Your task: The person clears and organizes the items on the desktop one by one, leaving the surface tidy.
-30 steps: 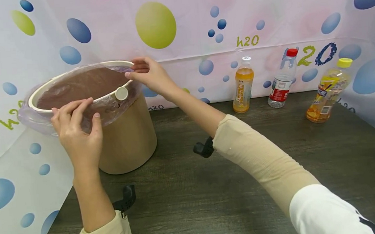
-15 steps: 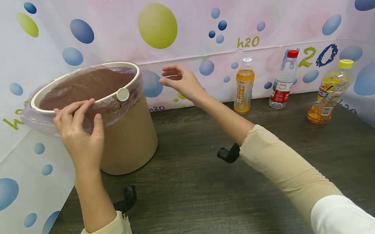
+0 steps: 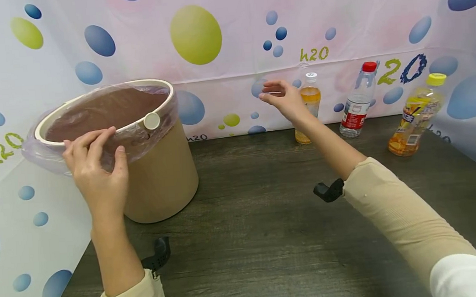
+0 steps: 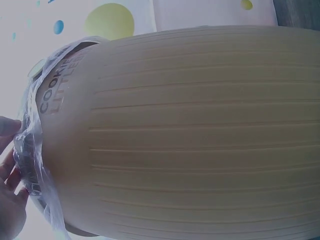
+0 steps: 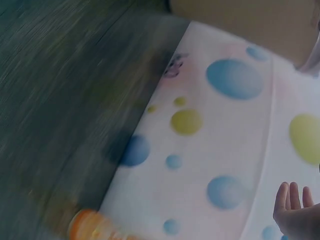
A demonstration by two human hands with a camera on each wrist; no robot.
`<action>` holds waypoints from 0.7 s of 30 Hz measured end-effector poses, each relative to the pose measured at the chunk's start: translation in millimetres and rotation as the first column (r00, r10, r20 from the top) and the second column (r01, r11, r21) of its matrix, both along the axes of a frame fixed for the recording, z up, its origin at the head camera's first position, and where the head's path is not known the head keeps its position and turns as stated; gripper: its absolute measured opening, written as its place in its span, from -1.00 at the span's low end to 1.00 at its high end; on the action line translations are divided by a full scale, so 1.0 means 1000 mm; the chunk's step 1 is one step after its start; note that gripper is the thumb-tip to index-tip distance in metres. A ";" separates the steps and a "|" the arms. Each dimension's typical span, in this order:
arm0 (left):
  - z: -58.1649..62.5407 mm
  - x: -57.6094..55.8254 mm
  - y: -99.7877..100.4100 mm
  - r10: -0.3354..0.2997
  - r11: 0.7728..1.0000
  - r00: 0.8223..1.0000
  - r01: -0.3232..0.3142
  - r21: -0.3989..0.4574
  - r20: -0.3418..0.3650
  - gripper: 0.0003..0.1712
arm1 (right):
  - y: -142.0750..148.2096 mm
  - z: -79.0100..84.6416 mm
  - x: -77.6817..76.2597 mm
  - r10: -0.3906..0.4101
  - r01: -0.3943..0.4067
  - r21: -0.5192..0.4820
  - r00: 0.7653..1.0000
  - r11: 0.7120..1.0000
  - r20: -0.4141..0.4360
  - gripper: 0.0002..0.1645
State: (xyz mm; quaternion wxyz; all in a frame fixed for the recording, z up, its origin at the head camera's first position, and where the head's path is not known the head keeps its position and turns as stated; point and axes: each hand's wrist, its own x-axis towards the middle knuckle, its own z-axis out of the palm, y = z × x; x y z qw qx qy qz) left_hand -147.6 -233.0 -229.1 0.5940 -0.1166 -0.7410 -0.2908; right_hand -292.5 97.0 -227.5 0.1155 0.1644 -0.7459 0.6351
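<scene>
At left, the bin bag (image 3: pixel 138 141) is over the trash can (image 3: pixel 163 181), maybe just smoothing to do; left hand (image 3: pixel 97 170) grips it, right hand (image 3: pixel 286 100) is loose, empty.

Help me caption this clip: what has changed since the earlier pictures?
The right hand has left the bin and moved right, toward the white-capped bottle; it holds nothing. The left hand stays on the plastic bag; bin and bottles stand as before.
</scene>
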 end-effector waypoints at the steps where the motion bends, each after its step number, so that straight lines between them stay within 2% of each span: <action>1: 0.000 0.001 0.001 0.000 1.000 1.000 0.000 0.001 0.002 -0.70 | 0.006 -0.002 -0.002 -0.016 0.016 -0.010 1.000 1.000 0.009 -0.46; 6: 0.000 0.002 0.001 0.002 1.000 1.000 -0.002 0.000 0.015 -0.70 | 0.036 -0.010 -0.011 -0.127 0.127 0.002 0.992 0.992 0.026 -0.46; 13: -0.006 -0.005 -0.007 0.021 1.000 1.000 -0.021 -0.003 0.018 -0.69 | 0.072 -0.022 -0.025 -0.262 0.261 0.012 0.962 0.965 0.072 -0.38; 21: -0.001 -0.002 -0.002 0.017 1.000 1.000 -0.017 -0.010 0.014 -0.70 | 0.095 -0.033 -0.044 -0.410 0.407 0.053 0.908 0.912 0.082 -0.32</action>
